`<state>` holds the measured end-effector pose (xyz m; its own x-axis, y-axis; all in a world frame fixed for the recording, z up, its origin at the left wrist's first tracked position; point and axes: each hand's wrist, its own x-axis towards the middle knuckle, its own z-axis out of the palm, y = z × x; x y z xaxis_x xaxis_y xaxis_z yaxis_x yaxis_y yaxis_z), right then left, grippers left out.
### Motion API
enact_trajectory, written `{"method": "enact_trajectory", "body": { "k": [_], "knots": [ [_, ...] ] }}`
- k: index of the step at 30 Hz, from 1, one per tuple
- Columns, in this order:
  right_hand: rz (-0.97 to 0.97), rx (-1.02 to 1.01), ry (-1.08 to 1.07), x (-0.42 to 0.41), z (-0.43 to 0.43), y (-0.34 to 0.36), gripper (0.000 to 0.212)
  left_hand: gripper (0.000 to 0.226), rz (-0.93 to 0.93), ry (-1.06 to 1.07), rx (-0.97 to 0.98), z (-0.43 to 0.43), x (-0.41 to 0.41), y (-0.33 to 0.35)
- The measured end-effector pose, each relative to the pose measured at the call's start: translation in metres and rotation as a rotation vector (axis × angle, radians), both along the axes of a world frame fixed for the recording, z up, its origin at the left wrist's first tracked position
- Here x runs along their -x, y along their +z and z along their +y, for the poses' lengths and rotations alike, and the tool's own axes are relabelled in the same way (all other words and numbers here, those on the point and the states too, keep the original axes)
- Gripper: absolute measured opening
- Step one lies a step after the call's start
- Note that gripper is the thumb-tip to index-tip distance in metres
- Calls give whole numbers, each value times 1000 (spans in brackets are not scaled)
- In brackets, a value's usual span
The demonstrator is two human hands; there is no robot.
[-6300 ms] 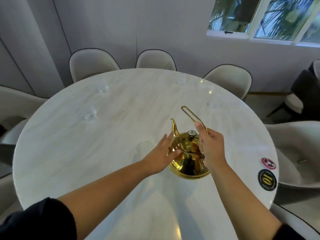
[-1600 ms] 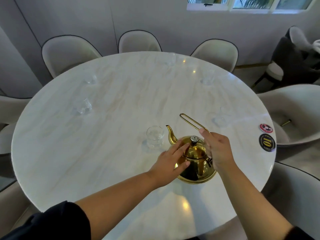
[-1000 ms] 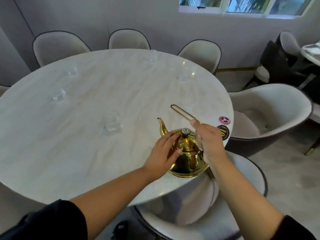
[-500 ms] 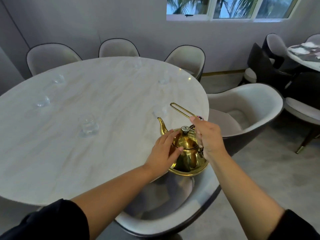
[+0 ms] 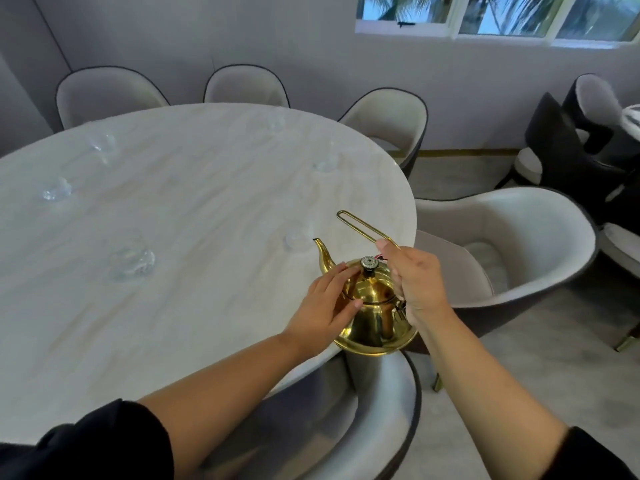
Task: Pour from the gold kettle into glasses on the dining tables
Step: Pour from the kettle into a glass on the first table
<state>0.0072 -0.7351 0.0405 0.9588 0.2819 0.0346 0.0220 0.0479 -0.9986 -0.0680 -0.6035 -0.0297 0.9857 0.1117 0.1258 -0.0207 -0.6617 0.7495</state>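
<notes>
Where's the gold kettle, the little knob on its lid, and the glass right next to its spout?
Gold kettle (image 5: 375, 308), head view, on its shiny round belly.
Knob (image 5: 368, 262), head view, on its flat top.
Glass (image 5: 296, 238), head view, on its clear side.

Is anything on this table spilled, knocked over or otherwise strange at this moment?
Nothing stands out. The kettle hangs upright, right hand gripping its handle, left hand resting on it. No puddle shows on the table; the glasses are blurred.
</notes>
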Motion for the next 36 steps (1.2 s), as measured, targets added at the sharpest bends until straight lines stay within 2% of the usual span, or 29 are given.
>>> {"method": "enact_trajectory", "body": {
  "k": [3,9,21,36],
  "knots": [
    [-1,22,35,-23,0,0,65,54,58,-2,8,0,-19,2],
    [32,53,86,-70,1,-1,57,56,122,-9,21,0,-43,9],
    [18,191,295,-159,35,13,55,61,196,116,21,4,-100,18],
    [-44,421,463,-201,85,24,46,65,256,190,166,29,-132,13]
  ]
}}
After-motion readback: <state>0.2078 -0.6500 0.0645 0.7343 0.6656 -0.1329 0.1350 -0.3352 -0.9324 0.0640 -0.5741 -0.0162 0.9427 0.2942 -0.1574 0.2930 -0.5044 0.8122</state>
